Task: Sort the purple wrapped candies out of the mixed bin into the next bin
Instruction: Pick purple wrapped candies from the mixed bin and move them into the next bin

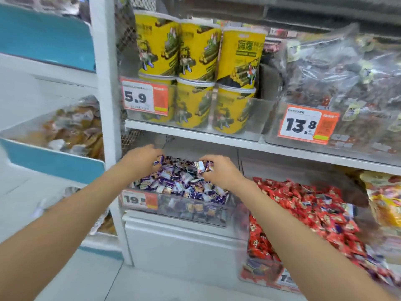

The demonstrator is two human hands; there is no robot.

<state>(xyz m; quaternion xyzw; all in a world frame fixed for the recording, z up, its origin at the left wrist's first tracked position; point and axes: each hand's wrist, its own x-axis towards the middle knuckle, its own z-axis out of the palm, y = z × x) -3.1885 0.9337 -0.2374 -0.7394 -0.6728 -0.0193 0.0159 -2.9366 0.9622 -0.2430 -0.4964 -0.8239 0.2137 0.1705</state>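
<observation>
White shop shelving (195, 135) fills the head camera's single view, with yellow snack tubs (195, 68) and bagged dark snacks (347, 79) on the upper level and orange price tags clipped to clear bin fronts.

On the lower shelf, a clear bin of purple wrapped candies (182, 185) sits at the left. Just beside it on the right sits a clear bin of red wrapped candies (308, 211), and a few purple wrappers show among the red ones near its front right.

Both of the person's bare arms reach into the purple bin. Their left hand (141, 159) rests at the back left of the pile with its fingers curled around a purple candy (159, 160). Their right hand (219, 170) is at the back right of the pile, its fingers pinching a small candy with a pale, silvery wrapper (200, 166).

As a judgement, the sorting looks well along: the left bin is heaped with purple pieces, while stray purple ones seem to remain in the red bin.

Room to move is tight. The upper shelf edge hangs close above both hands, a white upright post stands just left of the left hand, and the two bins' clear walls nearly touch between the piles. The bins' open fronts, facing the person, give the freest way in and out.
</observation>
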